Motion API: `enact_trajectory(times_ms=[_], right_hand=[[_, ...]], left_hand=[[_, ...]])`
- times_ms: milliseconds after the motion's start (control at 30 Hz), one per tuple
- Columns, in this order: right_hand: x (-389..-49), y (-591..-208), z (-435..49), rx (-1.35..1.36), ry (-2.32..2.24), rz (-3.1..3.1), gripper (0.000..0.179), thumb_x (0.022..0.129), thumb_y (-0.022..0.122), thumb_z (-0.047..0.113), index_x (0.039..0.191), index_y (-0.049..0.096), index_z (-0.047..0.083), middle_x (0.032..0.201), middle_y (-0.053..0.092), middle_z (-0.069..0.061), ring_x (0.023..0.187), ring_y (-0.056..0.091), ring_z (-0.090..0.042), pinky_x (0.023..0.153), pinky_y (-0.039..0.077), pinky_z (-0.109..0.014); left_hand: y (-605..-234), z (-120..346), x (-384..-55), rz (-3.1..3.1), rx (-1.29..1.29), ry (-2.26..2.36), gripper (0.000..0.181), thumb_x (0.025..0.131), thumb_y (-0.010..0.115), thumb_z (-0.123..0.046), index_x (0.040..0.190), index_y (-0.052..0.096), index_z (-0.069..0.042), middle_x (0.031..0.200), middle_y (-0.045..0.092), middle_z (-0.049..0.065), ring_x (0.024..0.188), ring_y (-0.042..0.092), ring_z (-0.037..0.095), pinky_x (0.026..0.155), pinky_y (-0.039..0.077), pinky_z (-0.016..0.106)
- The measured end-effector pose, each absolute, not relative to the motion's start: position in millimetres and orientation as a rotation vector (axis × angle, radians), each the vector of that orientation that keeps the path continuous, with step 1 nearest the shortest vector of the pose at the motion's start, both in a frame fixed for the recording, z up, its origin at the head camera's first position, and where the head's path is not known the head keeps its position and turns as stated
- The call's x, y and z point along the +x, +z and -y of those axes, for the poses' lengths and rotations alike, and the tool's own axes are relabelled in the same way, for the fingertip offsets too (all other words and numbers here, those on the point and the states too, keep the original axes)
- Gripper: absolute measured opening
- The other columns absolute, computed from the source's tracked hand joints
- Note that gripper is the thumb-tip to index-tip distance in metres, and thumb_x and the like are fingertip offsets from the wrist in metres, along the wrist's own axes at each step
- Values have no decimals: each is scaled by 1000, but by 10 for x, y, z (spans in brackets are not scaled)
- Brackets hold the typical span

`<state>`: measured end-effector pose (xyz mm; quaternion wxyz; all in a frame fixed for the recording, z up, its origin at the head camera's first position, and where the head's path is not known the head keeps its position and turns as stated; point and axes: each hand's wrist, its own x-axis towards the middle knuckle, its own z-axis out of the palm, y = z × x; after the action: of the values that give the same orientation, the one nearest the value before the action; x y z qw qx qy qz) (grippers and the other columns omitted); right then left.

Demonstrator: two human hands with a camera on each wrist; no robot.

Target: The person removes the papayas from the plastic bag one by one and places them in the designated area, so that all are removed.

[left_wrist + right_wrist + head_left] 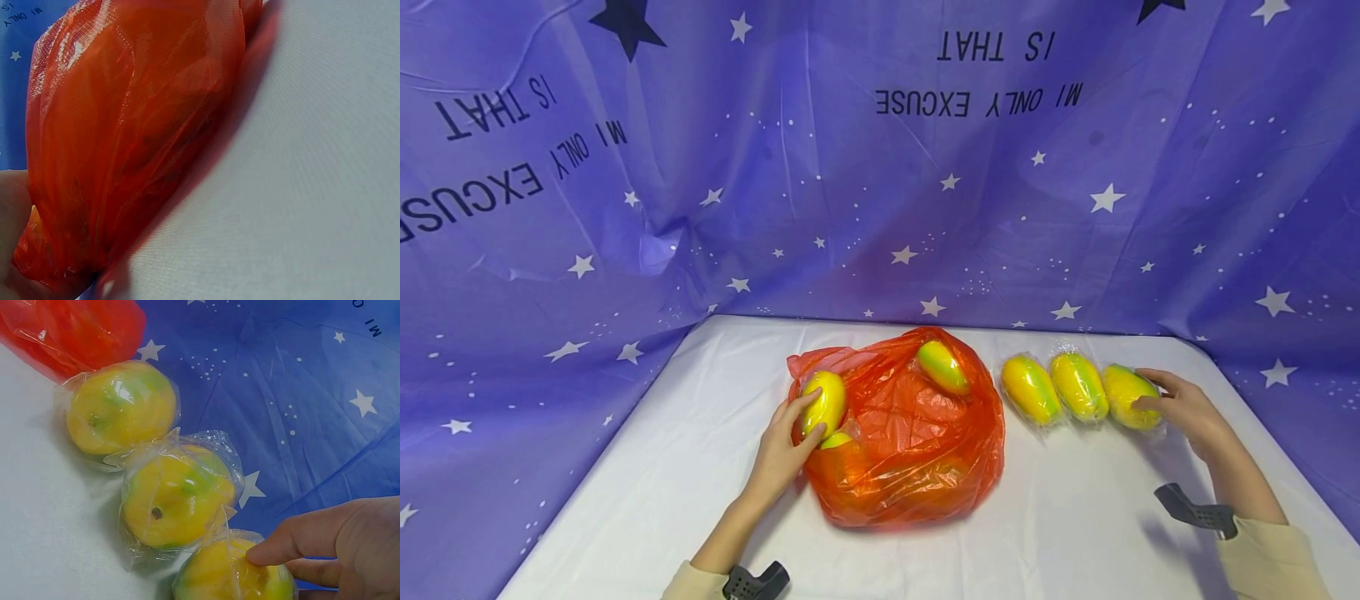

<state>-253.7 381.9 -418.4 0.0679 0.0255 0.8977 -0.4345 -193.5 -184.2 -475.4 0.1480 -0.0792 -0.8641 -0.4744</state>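
Observation:
Inside an open red plastic bag (917, 467) lie several yellow-green mangoes, some showing only through the film. At the bag's left side my left hand (786, 446) holds a mango (824, 404) between thumb and fingers. In the left wrist view, the bag (137, 125) hides that mango, and only part of the hand (12, 231) shows. To the bag's right, three mangoes in clear wrap stand in a row. My right hand (1183, 408) grips the rightmost mango (1126, 396). Its thumb and fingers lie around the wrapped fruit (219, 575) in the right wrist view.
The other two wrapped mangoes are the middle one (1078, 386) and the left one (1030, 389), close beside the bag. Another mango (943, 367) rests at the bag's back rim. A white cloth covers the table (1060, 517); a purple star-print curtain (865, 183) hangs behind.

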Motion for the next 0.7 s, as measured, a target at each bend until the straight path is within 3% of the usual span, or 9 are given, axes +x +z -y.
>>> enact_trajectory(times_ms=[367, 700], right_hand=[[-2515, -4136, -3795, 92, -1299, -2703, 77, 90, 62, 21, 149, 20, -6, 150, 7, -38, 130, 10, -63, 99, 16, -74], [-2442, -3959, -3682, 17, -1356, -2813, 68, 94, 58, 18, 148, 22, -7, 147, 16, -41, 130, 12, -63, 96, 18, -76]], left_hand=[[-4751, 1835, -1925, 2484, -228, -1371, 50, 89, 71, -18, 137, 55, -23, 134, 49, 10, 123, 47, 27, 107, 33, 48], [-4734, 1844, -1927, 2489, -238, -1366, 49, 90, 70, -20, 137, 54, -22, 135, 49, 12, 124, 46, 29, 107, 33, 51]])
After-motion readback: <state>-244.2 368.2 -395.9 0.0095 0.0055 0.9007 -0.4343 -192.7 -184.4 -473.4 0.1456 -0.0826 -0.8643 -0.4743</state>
